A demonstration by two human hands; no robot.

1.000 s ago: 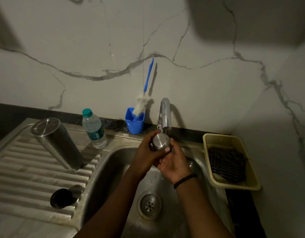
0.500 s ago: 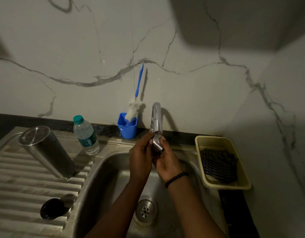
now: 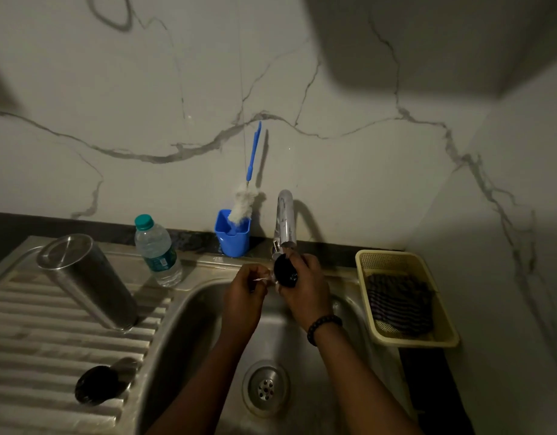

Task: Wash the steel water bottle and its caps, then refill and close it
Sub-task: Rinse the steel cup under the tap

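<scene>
My right hand [image 3: 305, 290] grips a round cap [image 3: 285, 271] right under the tap spout [image 3: 285, 221], its dark inner side turned toward me. My left hand [image 3: 244, 293] is just left of the cap, fingers curled near its edge; whether it touches the cap is unclear. The steel water bottle [image 3: 85, 281] stands upside down and tilted on the ribbed drainboard [image 3: 35, 334] at the left. A second dark cap [image 3: 98, 384] lies on the drainboard near the front.
The steel sink basin [image 3: 192, 324] with its drain [image 3: 266, 387] lies below my hands. A plastic water bottle [image 3: 158, 249] and a blue holder [image 3: 233, 233] with a brush stand at the back. A yellow basket [image 3: 406, 296] holding a dark cloth sits to the right.
The cap has turned from steel side up to its dark inside facing me. My left hand has come off it and sits slightly to the left. The camera view has tilted up.
</scene>
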